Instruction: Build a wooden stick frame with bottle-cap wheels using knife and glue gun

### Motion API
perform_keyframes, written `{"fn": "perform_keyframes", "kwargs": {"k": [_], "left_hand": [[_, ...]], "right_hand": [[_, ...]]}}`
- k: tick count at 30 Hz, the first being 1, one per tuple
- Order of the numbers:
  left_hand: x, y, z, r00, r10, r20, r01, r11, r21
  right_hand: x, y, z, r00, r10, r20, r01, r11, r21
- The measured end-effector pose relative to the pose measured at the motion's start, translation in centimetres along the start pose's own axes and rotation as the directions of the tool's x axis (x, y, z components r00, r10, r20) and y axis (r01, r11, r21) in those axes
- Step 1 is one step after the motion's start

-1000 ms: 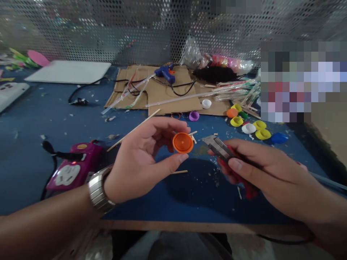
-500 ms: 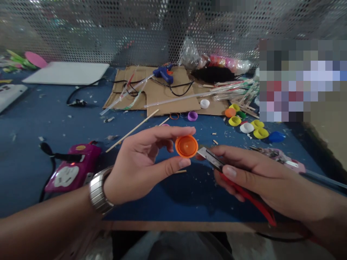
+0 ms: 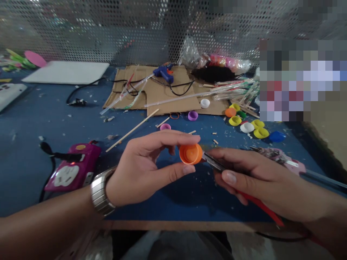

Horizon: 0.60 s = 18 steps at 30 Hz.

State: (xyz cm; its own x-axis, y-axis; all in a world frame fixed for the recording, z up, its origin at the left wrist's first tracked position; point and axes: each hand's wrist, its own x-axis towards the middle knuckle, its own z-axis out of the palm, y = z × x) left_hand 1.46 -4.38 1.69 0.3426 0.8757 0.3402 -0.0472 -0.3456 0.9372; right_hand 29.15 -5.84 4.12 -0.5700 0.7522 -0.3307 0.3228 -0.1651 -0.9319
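My left hand point(image 3: 146, 166) pinches an orange bottle cap point(image 3: 190, 154) between thumb and fingers, its hollow side turned towards me. In my right hand point(image 3: 252, 177) is a red-handled utility knife point(image 3: 213, 161), its metal front end pointing left. The knife's tip is at the right side of the cap; whether it cuts into the plastic I cannot tell. My right fingers hide much of the handle. Behind my left hand lie a pink cap point(image 3: 165, 126) and a purple cap point(image 3: 192, 115) on the blue table point(image 3: 173, 206).
A purple power strip point(image 3: 73, 168) sits at left. Cardboard point(image 3: 173, 97) with a blue glue gun point(image 3: 164, 73) lies at the back. Several caps point(image 3: 247, 127) are grouped at right. A pink-handled tool point(image 3: 294, 165) lies beyond my right hand, and a thin wooden stick point(image 3: 132, 130) lies left of centre.
My left hand has shifted slightly right with the orange cap and tilted it. The knife has swung round and come from apart to the cap's right side.
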Motion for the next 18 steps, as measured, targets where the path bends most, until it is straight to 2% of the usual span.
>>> {"fn": "perform_keyframes", "kwargs": {"k": [3,5,8,12,18], "left_hand": [[0.11,0.05,0.03,0.999,-0.027,-0.021,0.028,0.999,0.043],[0.21,0.06,0.05,0.998,-0.067,-0.020,0.068,0.997,0.044],[0.40,0.02,0.05,0.988,-0.153,0.017,0.154,0.987,-0.046],[0.65,-0.18,-0.09,0.975,-0.215,0.063,0.223,0.954,-0.198],[0.84,-0.63,-0.50,0.975,-0.217,0.048,0.222,0.959,-0.177]], "right_hand": [[0.11,0.38,-0.31,0.998,-0.061,-0.021,0.057,0.986,-0.155],[0.24,0.57,-0.51,0.988,-0.150,-0.040,0.132,0.946,-0.296],[0.33,0.66,-0.72,0.960,-0.275,-0.051,0.223,0.864,-0.451],[0.25,0.48,-0.74,0.950,-0.309,-0.047,0.240,0.817,-0.525],[0.29,0.14,-0.53,0.948,-0.318,-0.028,0.252,0.799,-0.546]]}}
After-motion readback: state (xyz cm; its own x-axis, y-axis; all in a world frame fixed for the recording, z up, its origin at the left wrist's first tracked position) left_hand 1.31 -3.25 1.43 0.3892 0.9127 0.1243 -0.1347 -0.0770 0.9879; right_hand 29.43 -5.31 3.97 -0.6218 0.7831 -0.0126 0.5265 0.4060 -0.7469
